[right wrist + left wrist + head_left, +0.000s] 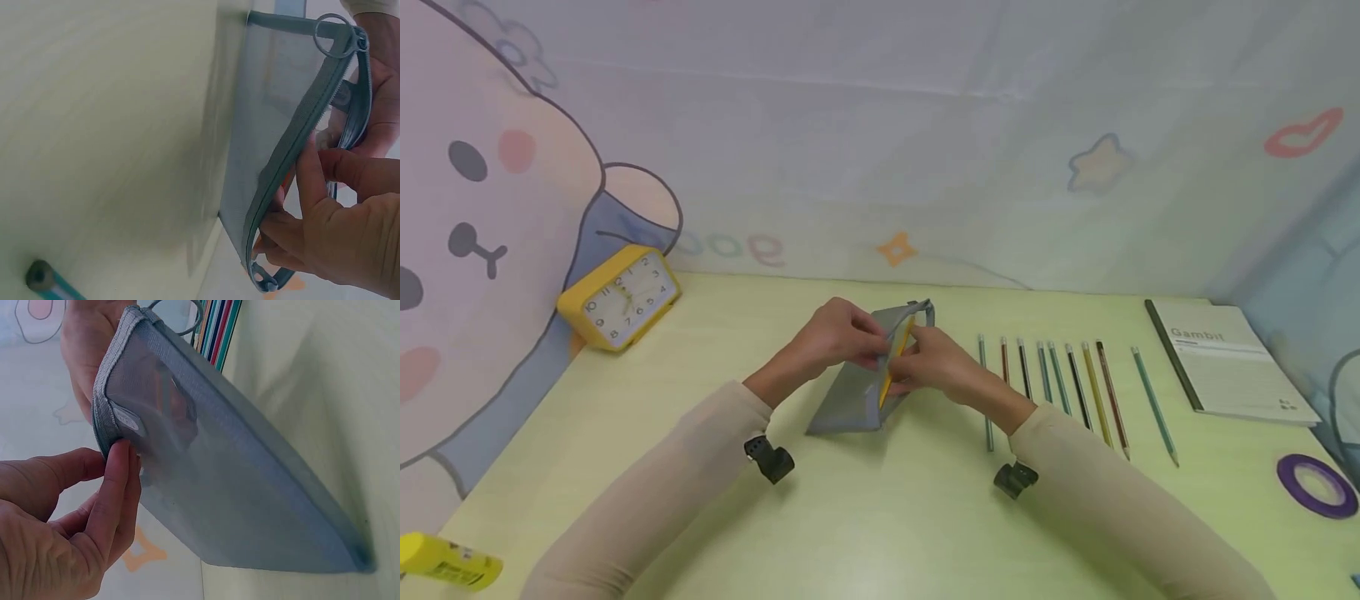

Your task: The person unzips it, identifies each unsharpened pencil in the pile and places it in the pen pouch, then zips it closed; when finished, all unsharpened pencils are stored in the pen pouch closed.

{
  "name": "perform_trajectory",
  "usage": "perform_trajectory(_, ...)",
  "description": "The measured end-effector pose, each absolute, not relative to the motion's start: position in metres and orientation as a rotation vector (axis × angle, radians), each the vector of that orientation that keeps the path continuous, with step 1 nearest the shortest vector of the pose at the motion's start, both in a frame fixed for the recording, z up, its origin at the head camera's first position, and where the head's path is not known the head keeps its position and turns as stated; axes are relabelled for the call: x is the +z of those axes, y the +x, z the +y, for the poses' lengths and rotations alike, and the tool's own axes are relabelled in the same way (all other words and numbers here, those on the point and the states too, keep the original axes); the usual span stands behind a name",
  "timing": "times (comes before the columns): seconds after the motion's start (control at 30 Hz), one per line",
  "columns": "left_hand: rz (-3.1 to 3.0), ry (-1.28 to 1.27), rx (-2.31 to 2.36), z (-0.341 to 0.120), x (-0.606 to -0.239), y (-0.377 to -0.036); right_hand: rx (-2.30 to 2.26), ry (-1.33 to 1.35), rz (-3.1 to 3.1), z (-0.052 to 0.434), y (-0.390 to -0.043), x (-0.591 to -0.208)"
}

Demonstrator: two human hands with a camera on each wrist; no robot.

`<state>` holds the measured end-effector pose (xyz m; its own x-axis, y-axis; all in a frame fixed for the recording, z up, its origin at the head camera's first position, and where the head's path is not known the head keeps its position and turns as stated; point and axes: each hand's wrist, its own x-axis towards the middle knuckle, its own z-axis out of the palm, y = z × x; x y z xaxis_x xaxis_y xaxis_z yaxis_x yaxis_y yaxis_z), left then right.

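Both hands pinch the top edge of the pouch, which stands on the desk between them: left hand with thumb and fingers closed on one lip, right hand closed on the other. Between the two pinches the zip gapes, and a yellow strip shows inside; whether that is lining or a pencil I cannot tell. From the right wrist, the ring pull sits at the far end of the opened zip, beyond the fingertips. The step in hand looks like spreading the mouth open. Just right of the right hand lies a row of pencils. Next, I judge, one hand must keep the lip spread while the other lets go for a pencil.
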<state>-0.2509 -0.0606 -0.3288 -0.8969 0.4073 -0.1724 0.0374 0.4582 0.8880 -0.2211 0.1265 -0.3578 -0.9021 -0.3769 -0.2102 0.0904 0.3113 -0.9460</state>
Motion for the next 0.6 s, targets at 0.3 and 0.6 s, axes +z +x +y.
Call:
perform_trajectory(0.3, 2.367, 0.371, 1.382, -0.059, -0.329, -0.251, -1.493, -0.201, 2.249, 0.127, -0.221, -0.354)
perform_trajectory(0.6, 2.362, 0.378, 1.393, -0.062, -0.33, -0.252, -1.364, -0.314, 2.389, 0.146, -0.213, -0.337)
